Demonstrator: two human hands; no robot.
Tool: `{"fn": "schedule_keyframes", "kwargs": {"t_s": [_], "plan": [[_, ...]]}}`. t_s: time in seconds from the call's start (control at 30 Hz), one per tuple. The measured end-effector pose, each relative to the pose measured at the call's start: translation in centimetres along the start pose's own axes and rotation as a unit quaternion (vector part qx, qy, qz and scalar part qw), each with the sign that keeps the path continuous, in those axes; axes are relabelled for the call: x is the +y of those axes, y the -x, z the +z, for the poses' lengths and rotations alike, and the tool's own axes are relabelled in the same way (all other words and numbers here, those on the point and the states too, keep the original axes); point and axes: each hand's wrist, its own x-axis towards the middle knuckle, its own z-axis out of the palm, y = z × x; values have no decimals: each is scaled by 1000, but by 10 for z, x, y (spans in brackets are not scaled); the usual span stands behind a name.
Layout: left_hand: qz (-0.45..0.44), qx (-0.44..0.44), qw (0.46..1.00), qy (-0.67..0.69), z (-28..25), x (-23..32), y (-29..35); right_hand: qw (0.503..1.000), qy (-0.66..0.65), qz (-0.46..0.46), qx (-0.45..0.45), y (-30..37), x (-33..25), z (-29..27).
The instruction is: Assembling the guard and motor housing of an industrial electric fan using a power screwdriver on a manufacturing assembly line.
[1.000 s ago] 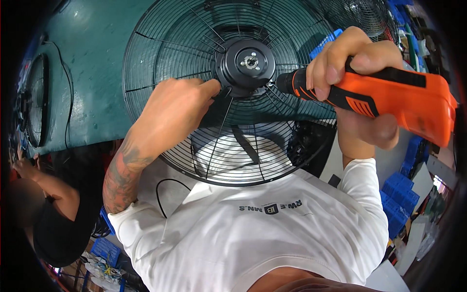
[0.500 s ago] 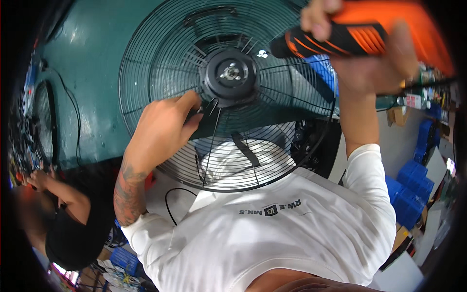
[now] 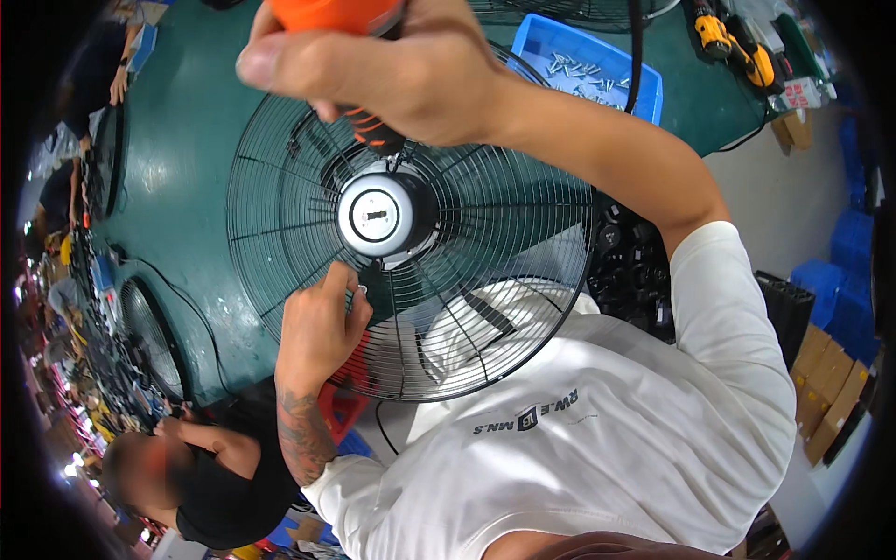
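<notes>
A round black wire fan grille (image 3: 280, 187) leans over the green table's near edge and against my white shirt. At its centre sits a fan motor (image 3: 373, 217) with a silver, ringed end face. My right hand (image 3: 401, 75) grips an orange and black power screwdriver (image 3: 369, 129) from above. Its nose points down at the far side of the motor, where its tip meets the mount. Near the motor's close side, my left hand (image 3: 319, 322) is closed at the grille, thumb and forefinger around something small and partly metallic, mostly hidden.
A blue tray (image 3: 597, 70) of loose screws stands at the far right. Beyond it lie yellow and black power tools (image 3: 714, 37). A black cable (image 3: 637, 56) hangs down near my right forearm. At the left, a co-worker (image 3: 224, 476) sits near another fan grille (image 3: 149, 331).
My right hand has brought the screwdriver from the upper right to the motor, turning its nose downward. A silver motor face now shows where a dark hub showed. The screw tray has come into fuller view.
</notes>
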Motion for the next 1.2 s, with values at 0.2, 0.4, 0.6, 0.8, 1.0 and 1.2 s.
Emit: {"fn": "schedule_keyframes", "kwargs": {"t_s": [0.2,0.4,0.6,0.8,1.0,1.2], "plan": [[-24,-6,1000,-19,4,0,0,998,50,41,11,6,-1,3],[-51,4,999,-12,2,4,-1,997,50,52,1,1,5,4],[-27,6,1000,-6,6,2,-7,996,81,35,-14,-2,12,13],[-39,3,999,-38,9,7,-4,989,122,75,-31,-1,5,15],[-19,32,999,-18,3,-5,4,999,-9,-12,-50,-2,21,26],[35,53,997,50,9,-14,10,989,-90,92,-68,4,17,26]]}}
